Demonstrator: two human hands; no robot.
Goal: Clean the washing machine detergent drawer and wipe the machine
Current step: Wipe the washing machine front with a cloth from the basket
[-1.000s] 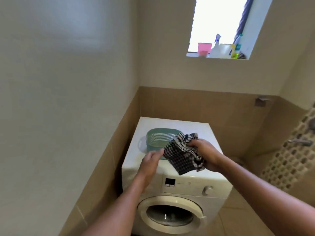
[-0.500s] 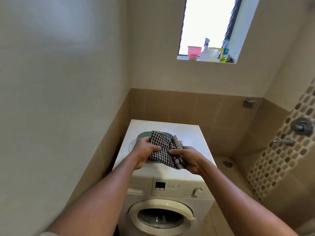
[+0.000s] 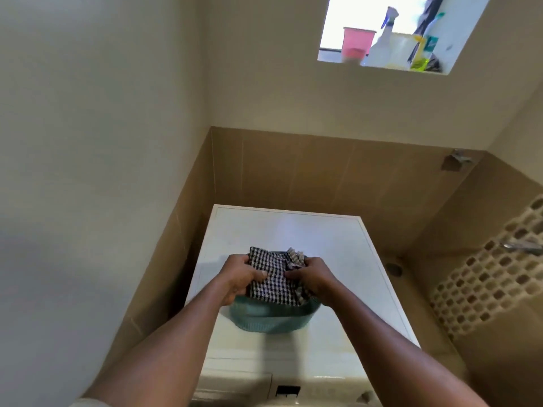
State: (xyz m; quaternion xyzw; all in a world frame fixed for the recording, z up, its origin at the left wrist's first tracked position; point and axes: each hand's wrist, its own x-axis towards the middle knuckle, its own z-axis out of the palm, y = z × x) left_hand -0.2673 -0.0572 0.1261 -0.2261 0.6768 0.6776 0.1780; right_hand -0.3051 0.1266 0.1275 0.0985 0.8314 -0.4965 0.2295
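a: where's the cloth (image 3: 274, 279)?
b: bunched between both grips, left hand (image 3: 239, 276) and right hand (image 3: 313, 277) each pinching a side, right over the basin (image 3: 271, 317) on the machine (image 3: 338, 259).
a: nearer hand?
b: neither; the top lies just below.

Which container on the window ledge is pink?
The cup at the left end of the ledge; the spray bottle and tub beside it are whitish.
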